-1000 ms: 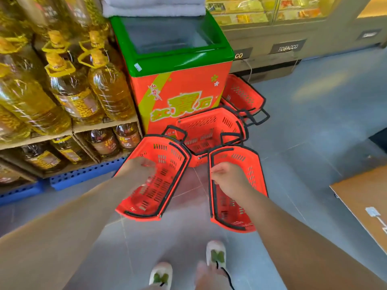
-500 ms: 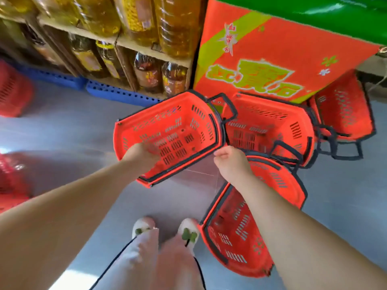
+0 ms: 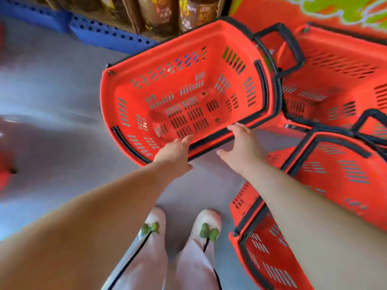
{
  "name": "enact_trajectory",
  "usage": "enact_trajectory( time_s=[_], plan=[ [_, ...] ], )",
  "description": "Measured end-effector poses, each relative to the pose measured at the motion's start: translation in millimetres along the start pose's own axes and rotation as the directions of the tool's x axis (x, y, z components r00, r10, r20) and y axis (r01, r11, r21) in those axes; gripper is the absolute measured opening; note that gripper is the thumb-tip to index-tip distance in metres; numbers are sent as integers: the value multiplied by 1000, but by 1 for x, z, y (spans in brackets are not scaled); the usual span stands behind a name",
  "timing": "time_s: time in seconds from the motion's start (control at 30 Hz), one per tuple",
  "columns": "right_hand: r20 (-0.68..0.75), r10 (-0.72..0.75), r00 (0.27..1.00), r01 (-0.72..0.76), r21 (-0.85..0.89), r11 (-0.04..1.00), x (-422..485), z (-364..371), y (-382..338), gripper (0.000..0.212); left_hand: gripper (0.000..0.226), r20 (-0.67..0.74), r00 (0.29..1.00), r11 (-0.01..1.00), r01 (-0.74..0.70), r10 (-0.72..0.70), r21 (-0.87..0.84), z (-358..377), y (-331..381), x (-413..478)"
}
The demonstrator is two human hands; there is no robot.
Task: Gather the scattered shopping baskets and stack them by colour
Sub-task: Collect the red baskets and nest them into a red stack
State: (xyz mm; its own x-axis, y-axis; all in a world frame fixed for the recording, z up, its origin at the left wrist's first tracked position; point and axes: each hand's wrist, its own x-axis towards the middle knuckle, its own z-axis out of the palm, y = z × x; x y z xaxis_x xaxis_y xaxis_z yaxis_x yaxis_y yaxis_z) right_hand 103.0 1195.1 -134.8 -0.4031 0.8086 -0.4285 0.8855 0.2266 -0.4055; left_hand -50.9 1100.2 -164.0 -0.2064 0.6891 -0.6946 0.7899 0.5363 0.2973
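Note:
A red basket (image 3: 188, 97) with black rim strips and a black handle is tilted toward me in the middle. My left hand (image 3: 176, 155) grips its near rim, fingers inside and thumb beneath. My right hand (image 3: 240, 147) has spread fingers, and its fingertips touch the same rim further right. A second red basket (image 3: 339, 181) lies on its side at the lower right, under my right forearm, with no hand on it. A third red basket (image 3: 335, 80) sits behind it at the upper right, its handles overlapping the others.
Blue plastic pallets (image 3: 104, 34) under a shelf of oil bottles (image 3: 188, 13) run along the top left. An orange freezer cabinet (image 3: 272, 11) stands behind the baskets. Something red (image 3: 4, 174) shows at the left edge. My feet (image 3: 209, 225) are on grey floor.
My right hand has let go of the right basket, which now lies on the floor, and moved left onto the rim of the basket in my left hand. The view has tipped downward and closer.

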Motion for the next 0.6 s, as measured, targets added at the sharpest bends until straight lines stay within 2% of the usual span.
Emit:
enact_trajectory(
  time_s=[0.17, 0.27, 0.4, 0.5, 0.6],
  plan=[
    [66, -36, 997, 44, -120, 992, 12, 16, -2, 91, 77, 21, 996, 983, -88, 86, 159, 6, -24, 9],
    [114, -71, 991, 98, -252, 963, 24, 24, -13, 94, 77, 27, 994, 971, -105, 102, 217, -7, -50, 7],
    [261, -86, 962, 182, -368, 912, 34, 48, -47, 85, 72, 62, 995, 951, -89, 74, 295, -32, -109, 1],
    [347, -130, 929, 252, -335, 908, 30, 71, -71, 63, 70, 58, 995, 937, -98, 83, 337, -45, -148, -3],
    [337, -184, 923, 289, -294, 911, 27, 93, -99, 48, 68, 13, 999, 942, -51, 50, 332, -56, -182, -6]
  ],
)
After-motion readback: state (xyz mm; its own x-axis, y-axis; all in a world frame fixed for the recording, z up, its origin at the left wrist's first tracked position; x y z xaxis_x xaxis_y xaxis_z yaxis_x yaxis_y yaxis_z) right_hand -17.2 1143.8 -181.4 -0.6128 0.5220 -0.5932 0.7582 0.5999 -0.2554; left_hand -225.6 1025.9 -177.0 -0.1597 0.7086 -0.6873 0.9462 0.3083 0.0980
